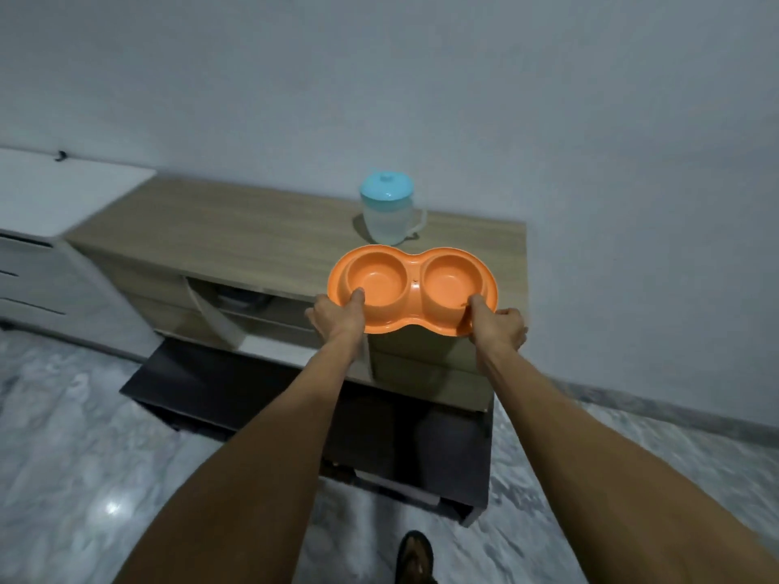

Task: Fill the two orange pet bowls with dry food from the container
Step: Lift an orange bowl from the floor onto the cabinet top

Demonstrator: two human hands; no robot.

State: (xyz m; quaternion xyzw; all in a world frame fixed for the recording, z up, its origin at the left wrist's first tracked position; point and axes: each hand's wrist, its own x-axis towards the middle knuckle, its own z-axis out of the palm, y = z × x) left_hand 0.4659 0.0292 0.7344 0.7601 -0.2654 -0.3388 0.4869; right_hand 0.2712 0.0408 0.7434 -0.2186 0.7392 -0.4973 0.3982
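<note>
An orange double pet bowl (415, 322) is held out over the front edge of a wooden cabinet (236, 229). Both round wells look empty. My left hand (337, 316) grips its left rim, thumb lying inside the left well. My right hand (497, 326) grips the right rim, thumb inside the right well. Behind the bowl, on the cabinet top, stands a translucent container (387, 212) with a light-blue lid and a side handle. Its contents cannot be made out.
A white drawer unit (46, 263) adjoins the cabinet on the left. A low dark table (236, 389) sits in front of the cabinet, under my arms. The floor is grey marble, and my sandalled foot (415, 558) shows at the bottom.
</note>
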